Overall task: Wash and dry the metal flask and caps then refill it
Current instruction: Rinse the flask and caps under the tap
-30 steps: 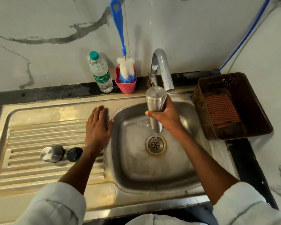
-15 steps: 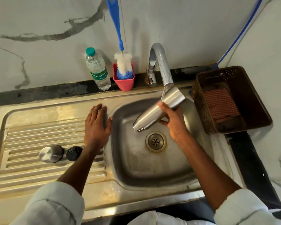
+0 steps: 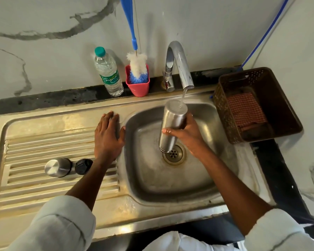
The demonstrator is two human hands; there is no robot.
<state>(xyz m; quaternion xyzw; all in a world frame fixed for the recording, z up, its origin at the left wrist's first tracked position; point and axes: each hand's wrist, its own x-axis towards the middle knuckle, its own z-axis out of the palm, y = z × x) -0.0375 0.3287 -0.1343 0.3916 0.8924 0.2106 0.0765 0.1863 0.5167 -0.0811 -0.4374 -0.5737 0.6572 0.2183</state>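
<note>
My right hand (image 3: 189, 137) grips the steel flask (image 3: 172, 124) round its middle and holds it nearly upright over the sink basin (image 3: 170, 183). Its flat upper end sits under the thin stream from the tap (image 3: 179, 64), and its lower end hangs just above the drain (image 3: 174, 153). My left hand (image 3: 108, 136) rests flat, fingers straight, on the steel rim left of the basin. The round metal cap (image 3: 57, 167) and the smaller black cap (image 3: 83, 166) stand side by side on the ribbed drainboard (image 3: 34, 147), close to my left forearm.
Against the back wall stand a plastic water bottle (image 3: 108, 73) and a red cup (image 3: 138, 87) holding a blue-handled bottle brush (image 3: 137, 67). A brown basket (image 3: 283, 113) with a checked cloth (image 3: 245, 109) sits right of the sink.
My right hand has swung the flask from a slant back to near upright, its flat end under the running water. My left hand has stayed on the rim.
</note>
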